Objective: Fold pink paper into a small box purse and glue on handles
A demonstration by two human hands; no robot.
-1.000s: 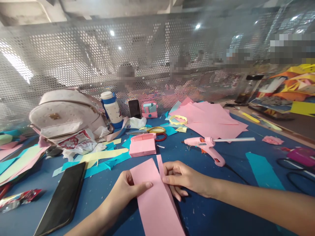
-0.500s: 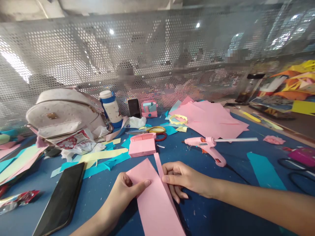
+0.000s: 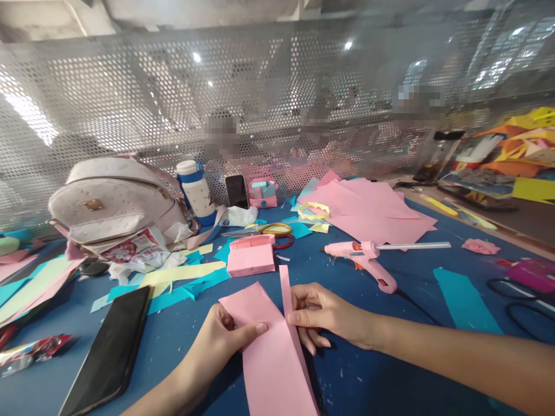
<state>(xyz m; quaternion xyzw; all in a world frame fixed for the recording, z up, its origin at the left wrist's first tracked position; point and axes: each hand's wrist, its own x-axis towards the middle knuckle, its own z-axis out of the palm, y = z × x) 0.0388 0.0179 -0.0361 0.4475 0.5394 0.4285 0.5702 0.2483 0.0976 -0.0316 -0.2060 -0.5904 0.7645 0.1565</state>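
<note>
A long pink paper sheet [image 3: 269,352] lies on the blue table [image 3: 390,358] in front of me. My left hand [image 3: 221,344] grips its left edge, thumb pressed on top. A narrow pink strip [image 3: 286,294] runs along the sheet's right side and rises at its far end. My right hand [image 3: 323,315] pinches this strip between thumb and fingers. A small pink paper box [image 3: 251,254] sits just beyond the sheet.
A pink glue gun [image 3: 368,260] lies to the right, a black phone [image 3: 108,349] to the left. Behind are scissors [image 3: 271,229], a white backpack [image 3: 113,202], a bottle [image 3: 196,190], pink sheets [image 3: 377,211], coloured paper scraps and a perforated metal screen.
The narrow strip's far end has lifted and swung away from the sheet, opening a gap. The sheet's far end has shifted slightly left under my left hand.
</note>
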